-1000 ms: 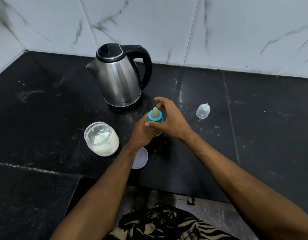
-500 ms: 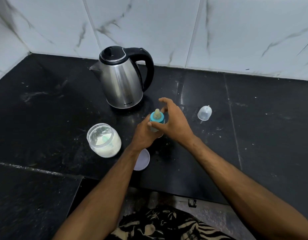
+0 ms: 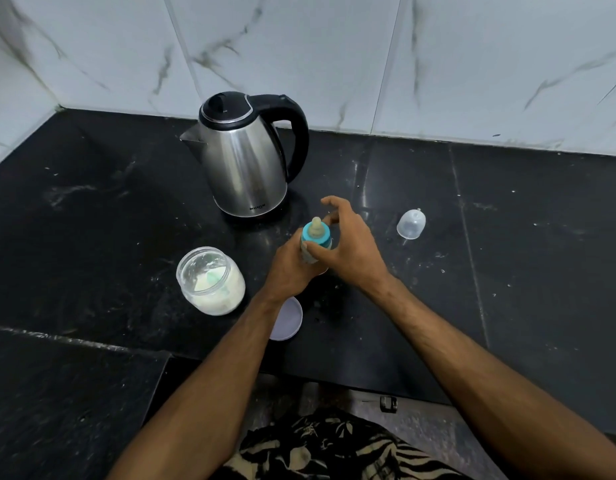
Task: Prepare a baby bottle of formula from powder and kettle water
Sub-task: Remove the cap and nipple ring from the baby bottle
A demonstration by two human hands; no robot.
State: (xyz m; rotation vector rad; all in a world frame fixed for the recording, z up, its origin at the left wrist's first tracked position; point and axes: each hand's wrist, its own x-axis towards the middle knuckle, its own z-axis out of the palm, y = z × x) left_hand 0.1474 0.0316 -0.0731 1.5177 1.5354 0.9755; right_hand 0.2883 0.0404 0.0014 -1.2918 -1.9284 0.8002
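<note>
A baby bottle (image 3: pixel 316 237) with a blue collar and a beige teat stands on the black counter (image 3: pixel 92 220). My left hand (image 3: pixel 288 268) is wrapped around its body from the left. My right hand (image 3: pixel 351 251) grips the blue collar with thumb and fingers from the right, index finger raised. A steel kettle (image 3: pixel 246 161) with a black lid and handle stands just behind. An open glass jar (image 3: pixel 211 280) of white powder, with a green scoop inside, sits to the left. The bottle's lower part is hidden by my hands.
The clear bottle cap (image 3: pixel 411 224) lies on the counter to the right. A pale round jar lid (image 3: pixel 286 318) lies flat under my left forearm. White marble-tiled walls close the back and left. The counter's front edge runs near my body.
The hands stay on the bottle; my right hand's fingers have shifted slightly around the collar. The view has tilted a little, so everything sits lower in frame.
</note>
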